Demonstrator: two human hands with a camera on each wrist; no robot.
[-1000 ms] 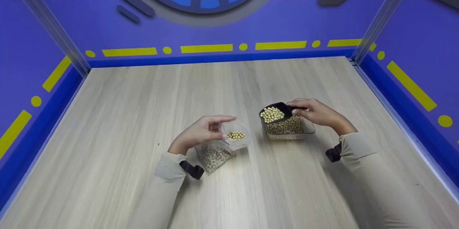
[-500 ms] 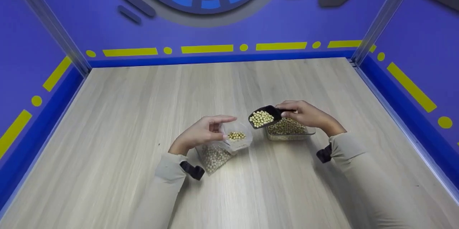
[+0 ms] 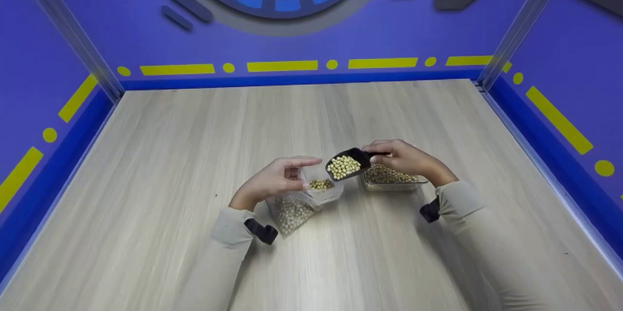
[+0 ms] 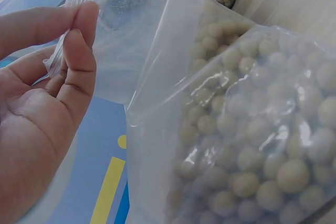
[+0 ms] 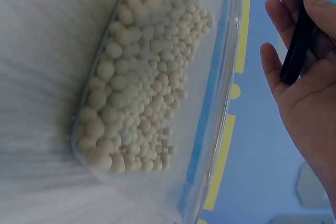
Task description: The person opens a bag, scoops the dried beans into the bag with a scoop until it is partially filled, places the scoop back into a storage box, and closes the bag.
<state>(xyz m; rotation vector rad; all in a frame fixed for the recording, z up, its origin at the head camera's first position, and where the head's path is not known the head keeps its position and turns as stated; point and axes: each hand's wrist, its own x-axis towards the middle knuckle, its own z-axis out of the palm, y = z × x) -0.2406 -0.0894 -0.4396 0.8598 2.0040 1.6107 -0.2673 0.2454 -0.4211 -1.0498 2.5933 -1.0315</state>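
With my left hand [image 3: 270,179] I am pinching the edge of a clear bag [image 3: 292,213], its mouth standing open just to the right of my fingertips and its filled body lying below my grip on the wooden table [image 3: 185,165]. The left wrist view is showing more than the head view is giving: thin plastic bunching between my fingers [image 4: 79,66], and round pellets [image 4: 294,177] pressing against the bag's side from within. A few more pellets are showing beyond the bag there.

With my right hand [image 3: 406,157] I am grasping a black scoop [image 3: 361,156] by its handle. Only the head view is showing the scoop's load, a heap of yellowish pellets [image 3: 343,167] sitting to the left of that grip; the scoop's front is overlapping the right edge of the bag's mouth, though how high it is hanging I cannot tell. The right wrist view is instead showing the handle lying across my fingers, its end reaching my palm.

Below my right grip a clear container [image 3: 394,187] is standing on the table, partly hiding behind my hand and the scoop in the head view. The right wrist view is revealing its side wall, with pellets lying piled unevenly behind it
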